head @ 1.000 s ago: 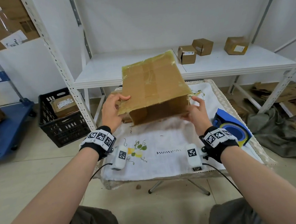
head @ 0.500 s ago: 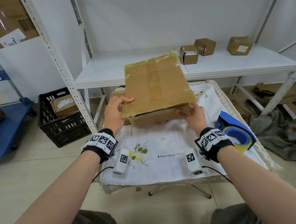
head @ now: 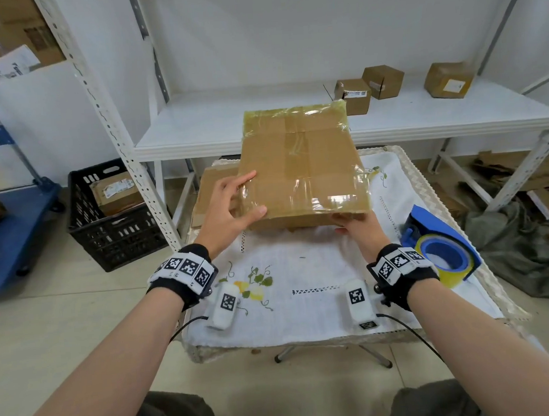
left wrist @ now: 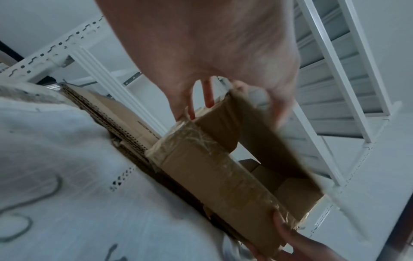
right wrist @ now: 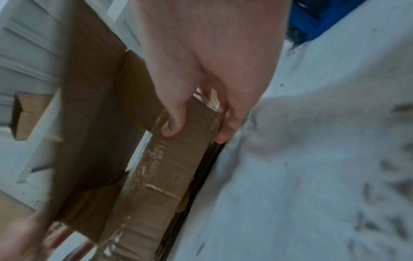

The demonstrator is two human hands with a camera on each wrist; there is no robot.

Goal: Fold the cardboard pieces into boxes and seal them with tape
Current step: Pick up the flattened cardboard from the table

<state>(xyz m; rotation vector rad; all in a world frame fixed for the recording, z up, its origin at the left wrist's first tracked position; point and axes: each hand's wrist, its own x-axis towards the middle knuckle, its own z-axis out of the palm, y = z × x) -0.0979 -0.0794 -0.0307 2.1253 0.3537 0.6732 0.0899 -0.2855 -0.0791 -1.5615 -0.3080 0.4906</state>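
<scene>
A brown cardboard box [head: 303, 167] lies low over the white-clothed table [head: 305, 305], its glossy taped face up and its open side toward me. My left hand [head: 249, 193] holds the box's near left corner, thumb and index finger on the taped face. In the left wrist view the left hand [left wrist: 232, 106] spans that corner of the box [left wrist: 201, 169], whose inside is hollow. My right hand [head: 353, 224] grips the near right edge from below. In the right wrist view my right hand [right wrist: 196, 134] pinches the taped lower panel [right wrist: 165, 176], thumb on top, fingers beneath.
A blue tape dispenser [head: 440, 255] with a yellowish roll sits at the table's right edge. Flat cardboard [head: 214, 192] lies under the box at the back left. Small boxes [head: 353, 95] stand on the white shelf [head: 422, 118] behind. A black crate [head: 113, 217] stands on the floor, left.
The box has tipped down from a raised tilt to lie lower and flatter, taped face up. My left thumb has come onto that face; my right hand has slid under the near right edge.
</scene>
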